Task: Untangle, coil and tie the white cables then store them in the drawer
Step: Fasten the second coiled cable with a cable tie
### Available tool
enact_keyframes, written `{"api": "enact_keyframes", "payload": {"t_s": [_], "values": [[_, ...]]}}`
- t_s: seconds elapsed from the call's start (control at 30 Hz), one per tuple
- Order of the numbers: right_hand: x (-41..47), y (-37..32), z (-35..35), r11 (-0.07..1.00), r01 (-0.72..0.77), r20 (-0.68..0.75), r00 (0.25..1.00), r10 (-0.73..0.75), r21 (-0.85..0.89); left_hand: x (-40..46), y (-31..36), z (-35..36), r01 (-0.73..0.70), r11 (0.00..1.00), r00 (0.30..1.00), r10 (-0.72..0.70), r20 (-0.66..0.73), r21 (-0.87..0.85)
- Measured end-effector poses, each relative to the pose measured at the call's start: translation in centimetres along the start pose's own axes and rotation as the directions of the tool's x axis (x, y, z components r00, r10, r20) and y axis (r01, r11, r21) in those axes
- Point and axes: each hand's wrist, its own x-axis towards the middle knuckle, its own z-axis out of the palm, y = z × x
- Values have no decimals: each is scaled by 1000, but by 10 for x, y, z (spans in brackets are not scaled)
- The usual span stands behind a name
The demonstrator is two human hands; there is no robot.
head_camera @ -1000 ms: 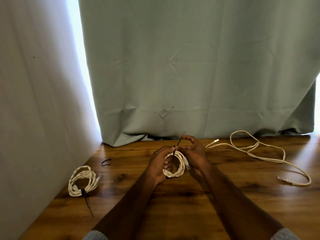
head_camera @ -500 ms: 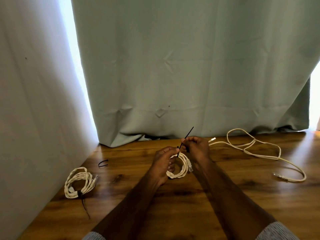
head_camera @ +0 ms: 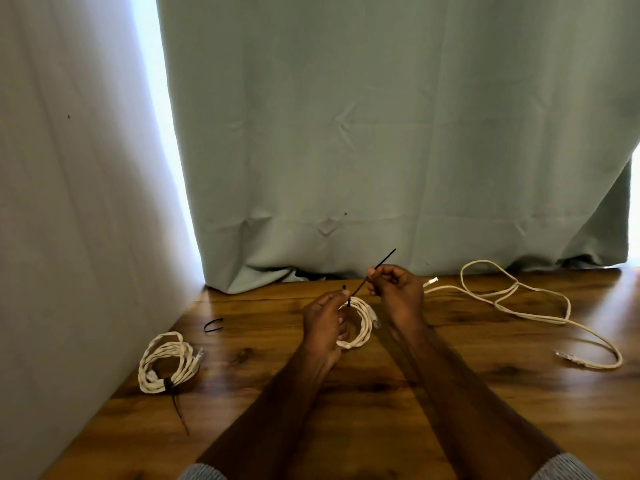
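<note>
Wooden table (head_camera: pixel 398 410) showing glossy, dark-grained finish, reflecting window light; white cables (head_camera: pixel 360 327) looking twisted, matt, cord-like, with clear plastic plugs; cable tie (head_camera: pixel 377 268) appearing thin black plastic; curtain (head_camera: pixel 381 133) hanging as matt, creased pale green cloth; sleeve cuffs (head_camera: pixel 568 469) looking grey ribbed knit

Glossy wooden table (head_camera: pixel 450 410), pale green curtain (head_camera: pixel 381 133) behind it, white wall (head_camera: pixel 69 220) at left
</note>
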Motion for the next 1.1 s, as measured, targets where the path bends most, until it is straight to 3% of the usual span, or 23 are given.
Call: {"api": "enact_keyframes", "payload": {"t_s": [0.17, 0.3, 0.4, 0.47, 0.53, 0.77, 0.93, 1.1], "values": [[-10, -11, 5, 977, 198, 186, 966, -181, -75, 1, -5, -1, 31, 998, 1000, -31, 2, 56], [-19, -13, 6, 944, 318, 430, 867, -252, -88, 5, 0, -7, 73, 997, 997, -73, -6, -22], [-19, -12, 4, 883, 437, 538, 792, -287, -172, 11, 2, -15, 89, 994, 994, -92, -53, -64], [-19, -14, 5, 910, 377, 530, 814, -236, -174, 12, 3, -17, 77, 995, 995, -81, -56, -59], [-22, -18, 6, 967, 220, 529, 840, -123, -124, 11, 4, -16, 59, 998, 998, -60, -32, -34], [-18, -22, -6, 992, -118, 584, 803, 117, -37, 12, 5, -18, 46, 999, 998, -47, -50, -16], [-21, -22, -1, 991, -80, 531, 838, 123, -103, 10, 7, -16, 47, 999, 997, -47, -61, 0], [-24, -19, 5, 998, 14, 457, 889, 19, -68, 10, 7, -16, 33, 999, 999, -33, -28, 16]]}}
